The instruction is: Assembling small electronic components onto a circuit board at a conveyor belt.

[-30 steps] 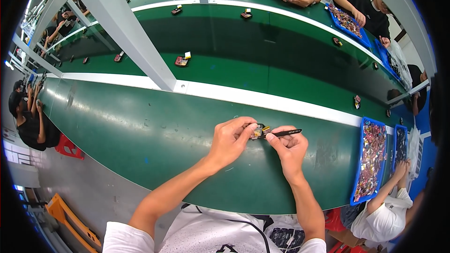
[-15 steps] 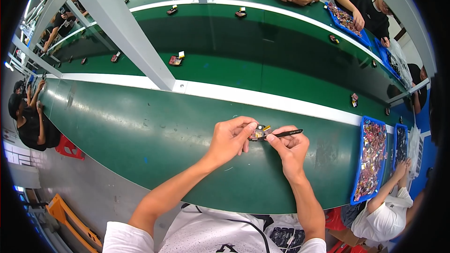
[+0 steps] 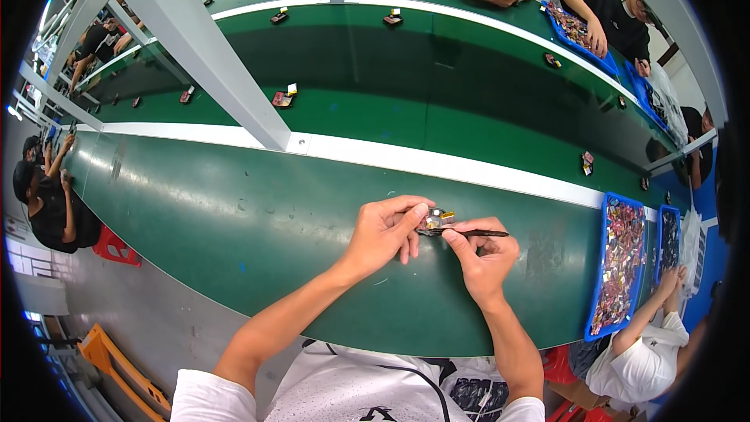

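Observation:
Between the thumb and fingers of my left hand (image 3: 384, 228) is a small dark electronic housing (image 3: 431, 221), with its inner parts facing up. A yellow-edged tab (image 3: 448, 216) sticks out at its far right side. My right hand (image 3: 483, 259) is closed around black tweezers (image 3: 486, 233), held nearly level. Their tip end reaches the housing's near right side; whether it grips a part there is too small to tell. Both hands are above the green worktable (image 3: 312, 203).
A blue tray (image 3: 592, 309) of many small red parts stands at the right, with a second blue tray (image 3: 662, 227) of dark parts beyond. Past the white rail (image 3: 469, 173), a green conveyor belt (image 3: 367, 109) carries several small housings. A slanted metal post (image 3: 203, 47) rises at left. Co-workers sit around.
My right hand has shifted slightly right and down, and the tweezers have turned to lie flatter. My left hand stays with the housing. Housings on the belt have moved left.

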### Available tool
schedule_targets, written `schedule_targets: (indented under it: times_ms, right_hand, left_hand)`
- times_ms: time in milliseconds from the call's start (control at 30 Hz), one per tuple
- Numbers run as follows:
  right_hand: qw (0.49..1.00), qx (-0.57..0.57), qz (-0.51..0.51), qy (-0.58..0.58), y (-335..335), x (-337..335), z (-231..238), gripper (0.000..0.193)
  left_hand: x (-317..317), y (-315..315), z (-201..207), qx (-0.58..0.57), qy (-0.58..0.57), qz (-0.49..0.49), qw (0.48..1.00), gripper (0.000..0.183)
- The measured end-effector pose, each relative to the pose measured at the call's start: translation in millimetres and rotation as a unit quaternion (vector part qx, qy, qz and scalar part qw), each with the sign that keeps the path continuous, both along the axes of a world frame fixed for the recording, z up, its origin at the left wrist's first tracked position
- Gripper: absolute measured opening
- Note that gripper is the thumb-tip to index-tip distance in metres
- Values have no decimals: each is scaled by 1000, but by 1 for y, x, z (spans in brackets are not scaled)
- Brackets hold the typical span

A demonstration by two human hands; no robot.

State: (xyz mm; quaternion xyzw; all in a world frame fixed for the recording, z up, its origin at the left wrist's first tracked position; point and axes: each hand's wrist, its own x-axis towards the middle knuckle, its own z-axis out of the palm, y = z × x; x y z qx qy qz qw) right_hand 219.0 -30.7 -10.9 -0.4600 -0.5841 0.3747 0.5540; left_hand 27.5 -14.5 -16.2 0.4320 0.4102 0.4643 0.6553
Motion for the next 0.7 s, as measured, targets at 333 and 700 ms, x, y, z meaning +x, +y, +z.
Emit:
schedule_targets:
  times_ms: [333,700]
  right_hand:
    - [1000,-8,1,-21,-2,1,1,12]
    - [999,37,-10,-28,2,-2,0,12]
  left_hand:
    - [1,-1,0,13,-1,9,1000,30]
    - [-1,-2,1,12,-7,15,1000,28]
